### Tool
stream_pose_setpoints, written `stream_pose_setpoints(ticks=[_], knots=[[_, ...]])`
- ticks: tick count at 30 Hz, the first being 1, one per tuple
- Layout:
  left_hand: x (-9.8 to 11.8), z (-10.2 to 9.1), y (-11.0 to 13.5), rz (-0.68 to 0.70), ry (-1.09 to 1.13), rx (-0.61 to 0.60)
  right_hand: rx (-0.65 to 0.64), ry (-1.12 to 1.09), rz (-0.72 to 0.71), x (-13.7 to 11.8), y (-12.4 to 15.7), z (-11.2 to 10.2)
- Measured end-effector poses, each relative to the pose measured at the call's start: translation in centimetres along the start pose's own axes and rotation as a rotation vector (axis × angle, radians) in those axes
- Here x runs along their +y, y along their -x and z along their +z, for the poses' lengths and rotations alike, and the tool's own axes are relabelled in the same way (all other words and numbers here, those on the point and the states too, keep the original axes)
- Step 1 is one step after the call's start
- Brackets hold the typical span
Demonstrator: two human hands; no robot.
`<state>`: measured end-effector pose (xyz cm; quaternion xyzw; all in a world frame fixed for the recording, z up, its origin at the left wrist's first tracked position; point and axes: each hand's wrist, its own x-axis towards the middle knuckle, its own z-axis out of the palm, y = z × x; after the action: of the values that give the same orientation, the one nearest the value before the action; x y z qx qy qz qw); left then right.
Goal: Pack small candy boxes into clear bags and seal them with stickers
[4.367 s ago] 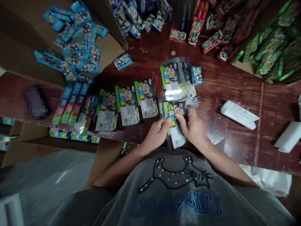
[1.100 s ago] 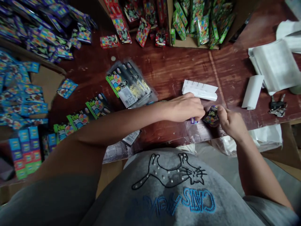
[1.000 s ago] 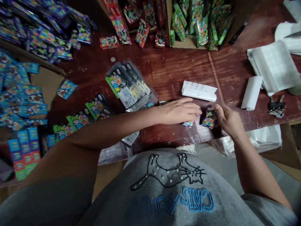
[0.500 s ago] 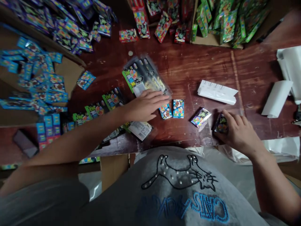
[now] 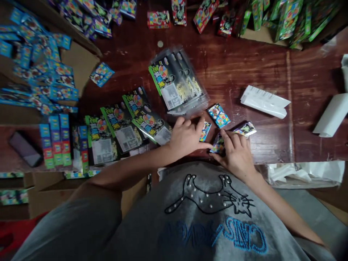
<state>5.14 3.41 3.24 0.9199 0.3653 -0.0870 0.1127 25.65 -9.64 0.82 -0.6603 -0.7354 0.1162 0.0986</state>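
Note:
My left hand (image 5: 187, 134) rests on the table with its fingers apart, beside a small blue candy box (image 5: 206, 131) that it partly covers. Its thumb reaches to the edge of a dark purple candy box (image 5: 218, 144). Thumb and fingers of my right hand (image 5: 237, 150) are closed on that purple box, flat on the table. Another purple box (image 5: 247, 128) lies just beyond the right knuckles, partly hidden. A second blue box (image 5: 219, 115) lies tilted above both hands. Farther up sits a stack of clear printed pouches (image 5: 179, 81).
More printed pouches (image 5: 122, 127) overlap at left, next to upright rows of coloured boxes (image 5: 56, 141) and a phone (image 5: 25, 148). Cartons of blue (image 5: 51, 78), purple and green boxes (image 5: 289, 18) line the far side. Folded white plastic (image 5: 265, 101) lies at right.
My right hand has moved left with the dark purple box, close to my left hand. The left hand has come off the pouch stack towards the blue boxes; one blue box has turned.

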Motion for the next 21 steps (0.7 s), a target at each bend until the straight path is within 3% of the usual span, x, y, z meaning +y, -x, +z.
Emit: stream_pose_setpoints(ticks=[4, 8, 11, 15, 18, 21], knots=[[-0.2, -0.3, 0.0, 0.012, -0.015, 0.024, -0.060, 0.053, -0.050, 0.8, -0.3, 0.0], [0.3, -1.1, -0.9, -0.037, 0.035, -0.051, -0.082, 0.074, -0.053, 1.3, -0.9, -0.4], [0.9, -1.3, -0.9, -0.125, 0.210, -0.084, -0.052, 0.078, -0.061, 1.0, -1.2, -0.1], [1.2, -0.8, 0.6, -0.104, 0.462, -0.130, 0.042, 0.051, -0.079, 0.0, -1.2, 0.6], [0.3, -0.3, 1.5, -0.083, 0.311, -0.011, 0.105, -0.007, -0.135, 0.4, -1.4, 0.3], [-2.2, -1.6, 0.0, -0.037, 0.115, 0.129, 0.166, -0.054, -0.163, 3.7, -3.0, -1.6]])
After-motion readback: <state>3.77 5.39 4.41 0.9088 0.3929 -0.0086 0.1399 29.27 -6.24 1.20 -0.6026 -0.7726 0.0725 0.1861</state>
